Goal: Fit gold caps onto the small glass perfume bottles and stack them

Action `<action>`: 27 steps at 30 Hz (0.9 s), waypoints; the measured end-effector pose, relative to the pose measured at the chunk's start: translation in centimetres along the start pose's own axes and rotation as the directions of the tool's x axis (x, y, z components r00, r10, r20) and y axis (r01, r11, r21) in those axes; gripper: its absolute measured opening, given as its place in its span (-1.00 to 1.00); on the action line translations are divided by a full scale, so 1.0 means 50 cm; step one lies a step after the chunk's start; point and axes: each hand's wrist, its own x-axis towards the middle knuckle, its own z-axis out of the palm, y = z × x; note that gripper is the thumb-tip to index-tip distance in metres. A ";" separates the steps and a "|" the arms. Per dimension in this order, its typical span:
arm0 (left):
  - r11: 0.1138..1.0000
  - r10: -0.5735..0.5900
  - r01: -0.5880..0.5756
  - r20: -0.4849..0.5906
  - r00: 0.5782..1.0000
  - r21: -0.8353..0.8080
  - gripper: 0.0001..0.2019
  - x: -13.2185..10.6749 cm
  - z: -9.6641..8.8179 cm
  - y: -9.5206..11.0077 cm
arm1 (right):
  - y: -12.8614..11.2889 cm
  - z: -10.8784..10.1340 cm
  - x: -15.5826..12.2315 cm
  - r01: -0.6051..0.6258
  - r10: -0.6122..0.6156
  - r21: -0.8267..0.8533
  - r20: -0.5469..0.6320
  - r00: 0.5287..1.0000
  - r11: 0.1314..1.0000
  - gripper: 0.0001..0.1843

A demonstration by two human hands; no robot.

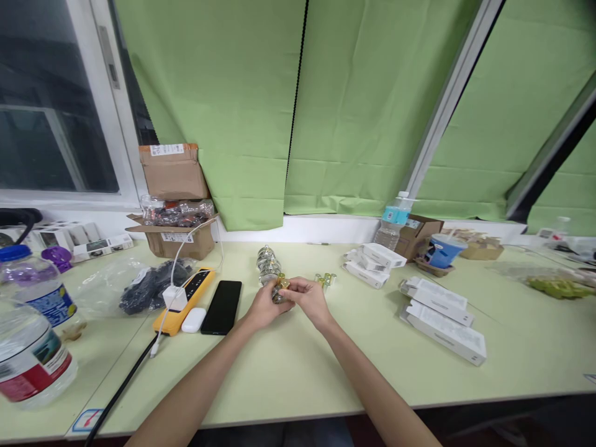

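Item 1: brass-coloured part [281,289], at mid-worktop [288,366], pinched between both hands. Its long axis and heading cannot be judged (fingers cover most of it, and it is very small). The left hand [261,308] has its grip closed on the part from the left, the right hand [311,299] likewise from the right. A clear packet [267,262] lies just beyond, with a black phone [222,306] to the left.
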 end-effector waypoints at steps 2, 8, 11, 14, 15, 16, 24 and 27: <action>1.000 -0.004 0.004 -0.006 1.000 -0.012 -0.52 0.000 0.001 0.001 | -0.004 0.000 0.000 -0.038 0.038 0.022 -0.002 0.999 0.999 -0.63; 0.999 -0.031 0.031 -0.001 1.000 -0.015 -0.51 -0.001 0.004 -0.003 | -0.020 -0.005 -0.001 -0.126 0.125 0.039 0.019 0.992 0.991 -0.54; 0.999 -0.031 0.031 -0.006 0.999 -0.005 -0.51 0.000 0.004 -0.007 | -0.024 -0.005 0.000 -0.132 0.132 0.011 -0.007 0.991 0.991 -0.54; 0.999 -0.032 0.032 0.002 0.999 0.015 -0.51 0.000 0.003 -0.009 | -0.026 -0.004 0.000 -0.144 0.144 0.006 -0.017 0.989 0.990 -0.55; 0.999 -0.031 0.031 0.005 1.000 0.019 -0.51 0.000 0.003 -0.009 | -0.027 -0.003 0.000 -0.150 0.150 0.011 -0.017 0.989 0.989 -0.55; 0.999 -0.030 0.030 0.005 1.000 0.021 -0.51 0.000 0.002 -0.009 | -0.028 -0.003 -0.001 -0.156 0.157 0.019 -0.016 0.988 0.988 -0.56; 0.998 -0.057 0.057 0.008 0.998 0.040 -0.50 0.000 -0.002 -0.006 | -0.035 -0.008 -0.001 -0.182 0.182 0.005 0.004 0.983 0.983 -0.64; 0.998 -0.047 0.046 0.012 0.999 0.039 -0.50 0.000 -0.003 -0.003 | -0.025 -0.009 0.005 -0.117 0.119 -0.060 0.034 0.992 0.991 -0.61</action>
